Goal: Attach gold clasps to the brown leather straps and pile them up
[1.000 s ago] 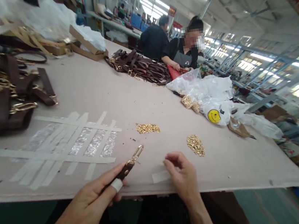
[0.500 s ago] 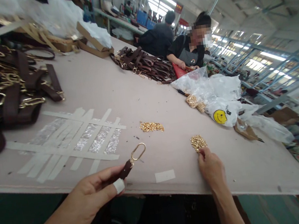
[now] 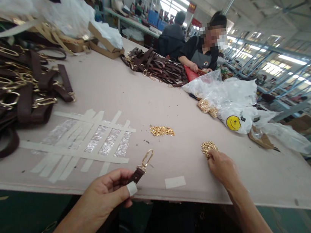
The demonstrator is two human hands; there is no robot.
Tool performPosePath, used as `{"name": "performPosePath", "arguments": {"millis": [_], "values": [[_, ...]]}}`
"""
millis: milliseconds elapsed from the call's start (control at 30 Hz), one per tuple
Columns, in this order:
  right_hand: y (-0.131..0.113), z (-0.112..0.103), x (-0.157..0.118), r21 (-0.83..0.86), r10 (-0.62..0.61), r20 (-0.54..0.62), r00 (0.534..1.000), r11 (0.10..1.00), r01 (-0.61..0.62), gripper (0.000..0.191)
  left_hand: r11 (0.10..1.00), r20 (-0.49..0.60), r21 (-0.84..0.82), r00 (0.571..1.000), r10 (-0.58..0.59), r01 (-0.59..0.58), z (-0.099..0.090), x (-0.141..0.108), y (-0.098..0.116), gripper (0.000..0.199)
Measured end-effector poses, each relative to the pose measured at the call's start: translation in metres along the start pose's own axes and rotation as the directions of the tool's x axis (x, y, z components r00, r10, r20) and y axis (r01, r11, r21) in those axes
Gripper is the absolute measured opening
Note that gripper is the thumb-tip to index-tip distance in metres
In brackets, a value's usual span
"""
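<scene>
My left hand point(image 3: 110, 191), with white tape round the thumb, pinches the end of a dark brown leather strap point(image 3: 138, 175) over the table's near edge. A long gold ring clasp point(image 3: 148, 158) hangs off that strap end and points away from me. Over to the right, the fingertips of my right hand point(image 3: 222, 165) are pressed together at the near side of a small pile of gold hardware pieces point(image 3: 208, 147). Whether a piece sits between them is hidden. Between the hands, farther off, lies a second pile of small gold pieces point(image 3: 161, 131).
A heap of brown straps with gold clasps point(image 3: 25, 84) covers the left side. Taped plastic patches point(image 3: 90, 140) lie on the table point(image 3: 177, 106). Another strap pile point(image 3: 157, 66), plastic bags point(image 3: 226, 88) and a person point(image 3: 203, 53) holding something red are across the table.
The view has shifted slightly, moving the scene rightward. The gold clasp in my left hand has turned to show narrower. My right hand's fingers have gone a little farther into the gold pile.
</scene>
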State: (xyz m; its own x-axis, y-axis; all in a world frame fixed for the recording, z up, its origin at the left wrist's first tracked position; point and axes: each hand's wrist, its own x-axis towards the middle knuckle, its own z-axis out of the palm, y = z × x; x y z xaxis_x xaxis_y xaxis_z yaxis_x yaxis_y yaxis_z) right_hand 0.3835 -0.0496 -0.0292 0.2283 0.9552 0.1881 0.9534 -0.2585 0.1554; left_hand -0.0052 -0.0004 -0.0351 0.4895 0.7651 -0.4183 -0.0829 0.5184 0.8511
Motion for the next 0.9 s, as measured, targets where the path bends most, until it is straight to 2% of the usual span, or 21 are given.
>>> {"name": "performPosePath", "arguments": {"millis": [200,300,367,433,467,533,600,700,900], "values": [[0.010,0.007,0.000,0.209,0.113,-0.066,0.991,0.973,-0.097,0.025,0.999,0.006,-0.019,0.999,0.046,-0.046,0.007,-0.007,0.007,0.018],[-0.003,0.006,-0.007,0.355,0.195,-0.096,0.976,0.923,-0.150,0.029,0.997,0.023,-0.048,0.998,0.062,-0.061,0.012,-0.007,0.009,0.018],[-0.031,0.000,-0.016,0.591,0.233,-0.064,0.970,0.792,-0.151,0.030,0.996,0.010,-0.052,0.997,0.074,-0.073,0.014,-0.005,0.008,0.019],[-0.073,-0.011,-0.030,0.823,0.185,-0.013,0.983,0.560,-0.094,0.027,0.994,-0.008,-0.038,0.995,0.098,-0.098,0.017,-0.003,0.007,0.020],[-0.096,-0.017,-0.036,0.874,0.124,-0.020,0.992,0.484,-0.043,0.021,0.993,-0.015,-0.031,0.993,0.118,-0.118,0.018,-0.001,0.006,0.020],[-0.142,-0.029,-0.046,0.929,0.001,-0.111,0.994,0.355,0.103,0.006,0.986,-0.017,-0.021,0.986,0.165,-0.165,0.019,0.001,0.004,0.019],[-0.177,-0.038,-0.051,0.930,-0.101,-0.199,0.975,0.295,0.221,0.008,0.978,-0.005,-0.009,0.978,0.209,-0.209,0.019,0.002,0.001,0.017],[-0.201,-0.044,-0.050,0.897,-0.133,-0.259,0.957,0.336,0.289,0.014,0.960,-0.003,0.078,0.962,0.272,-0.271,0.016,0.002,-0.002,0.016],[-0.202,-0.047,-0.049,0.836,-0.091,-0.257,0.962,0.478,0.269,0.008,0.847,-0.004,0.349,0.903,0.429,-0.401,0.012,-0.002,0.000,0.023]]}}
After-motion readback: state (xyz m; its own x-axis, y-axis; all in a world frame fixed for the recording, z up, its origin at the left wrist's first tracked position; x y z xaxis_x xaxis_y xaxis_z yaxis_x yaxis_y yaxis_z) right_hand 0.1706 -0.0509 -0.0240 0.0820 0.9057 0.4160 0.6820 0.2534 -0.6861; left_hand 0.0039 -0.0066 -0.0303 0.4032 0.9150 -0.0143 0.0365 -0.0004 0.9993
